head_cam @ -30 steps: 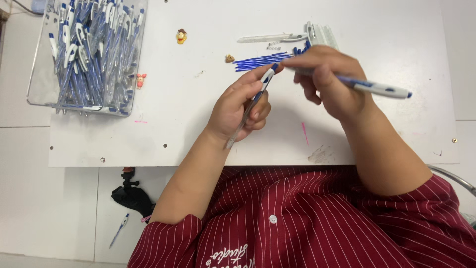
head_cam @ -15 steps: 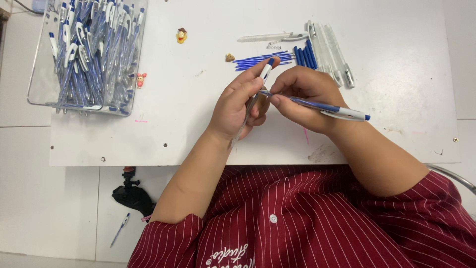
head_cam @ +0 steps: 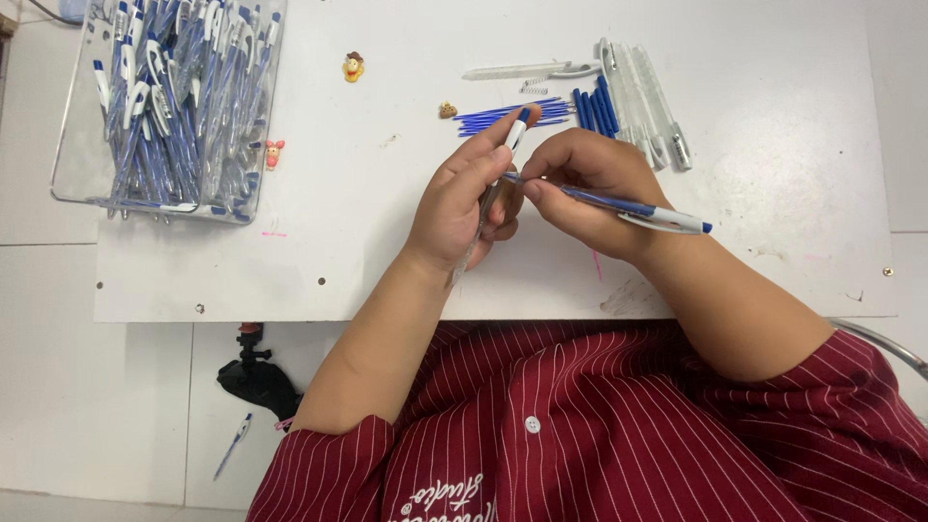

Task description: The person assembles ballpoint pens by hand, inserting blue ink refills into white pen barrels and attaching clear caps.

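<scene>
My left hand [head_cam: 462, 198] grips a clear pen barrel with a blue and white top [head_cam: 509, 145], held upright and tilted over the white table [head_cam: 387, 242]. My right hand [head_cam: 580, 188] holds a second blue and white pen [head_cam: 638, 210] that points right, its near end touching the barrel in my left hand. Both hands meet at the table's middle. Just behind them lie thin blue refills [head_cam: 503, 114], short blue parts [head_cam: 592, 106] and clear barrels [head_cam: 643, 97].
A clear plastic tray [head_cam: 72, 145] full of blue and white pens stands at the back left. Two springs and a clear barrel [head_cam: 527, 72] lie at the back. Small figurine bits [head_cam: 353, 67] sit on the table. A pen [head_cam: 232, 445] lies on the floor.
My right hand has drawn back from the parts pile toward my left hand, bringing its pen's end against the barrel there. My left hand has barely moved.
</scene>
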